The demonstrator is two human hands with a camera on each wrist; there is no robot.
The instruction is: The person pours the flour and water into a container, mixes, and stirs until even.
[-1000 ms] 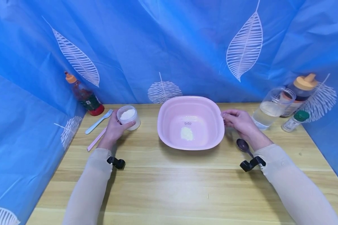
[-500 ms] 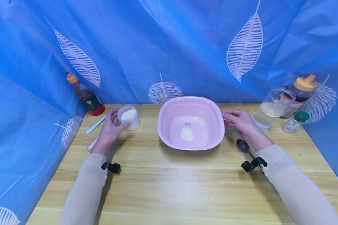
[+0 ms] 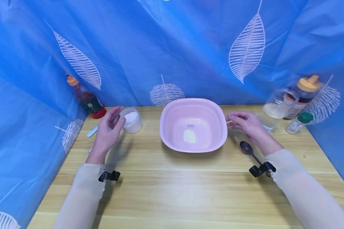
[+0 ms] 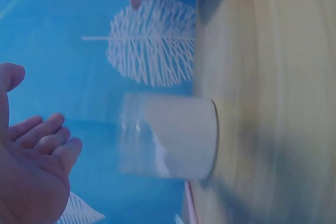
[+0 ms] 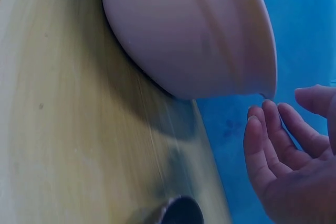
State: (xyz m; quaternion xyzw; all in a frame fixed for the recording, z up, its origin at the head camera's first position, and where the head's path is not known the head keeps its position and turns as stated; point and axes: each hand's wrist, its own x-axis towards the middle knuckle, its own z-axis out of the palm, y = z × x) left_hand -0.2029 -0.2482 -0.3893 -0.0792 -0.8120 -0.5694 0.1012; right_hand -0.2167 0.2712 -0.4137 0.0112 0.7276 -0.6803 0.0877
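Observation:
A clear jar of white powder (image 3: 132, 123) stands on the table, left of the pink basin. Just left of it my left hand (image 3: 106, 133) is raised with fingers loosely bent, and the left wrist view shows a gap between the hand and the jar (image 4: 173, 136). The pink basin (image 3: 166, 140) has a small patch of pale powder (image 3: 190, 136) on its bottom. At its right rim is my right hand (image 3: 247, 127). In the right wrist view the fingertips (image 5: 269, 104) meet or nearly meet the rim of the basin (image 5: 189, 35), while the thumb stands apart from it.
A dark spoon (image 3: 247, 149) lies below my right hand. Back right stand a clear cup of liquid (image 3: 270, 113), a squeeze bottle (image 3: 307, 89) and a green-capped shaker (image 3: 298, 123). A red sauce bottle (image 3: 89, 101) and a light blue fork (image 3: 92, 131), partly hidden, are at left.
My left hand has let go of the powder jar and drawn back to the left, rising off it. The right hand has eased slightly away from the basin rim, its grip loosened.

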